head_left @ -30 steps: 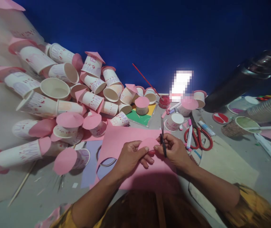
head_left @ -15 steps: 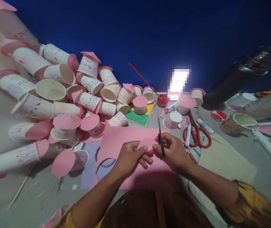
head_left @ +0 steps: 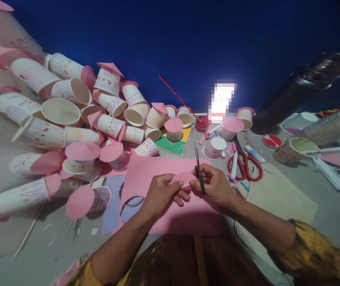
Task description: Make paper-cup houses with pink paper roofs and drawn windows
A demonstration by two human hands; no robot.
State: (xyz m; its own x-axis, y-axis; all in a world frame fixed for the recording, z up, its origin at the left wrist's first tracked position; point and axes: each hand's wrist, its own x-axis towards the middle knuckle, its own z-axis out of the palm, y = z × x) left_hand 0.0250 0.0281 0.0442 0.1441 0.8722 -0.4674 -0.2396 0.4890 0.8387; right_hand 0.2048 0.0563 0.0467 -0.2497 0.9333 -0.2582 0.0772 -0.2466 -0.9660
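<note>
From here I see a plain pink paper disc (head_left: 183, 179) over a plain pink paper sheet (head_left: 146, 169), white paper cups (head_left: 108, 81) scribbled in purple and dotted red, red-handled scissors (head_left: 254, 171), and a yellow-and-black patterned cloth sleeve (head_left: 312, 246).

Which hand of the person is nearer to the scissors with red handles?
Right. The right hand is just left of the red-handled scissors, not touching them; the left hand is farther left, holding the pink paper circle.
</note>
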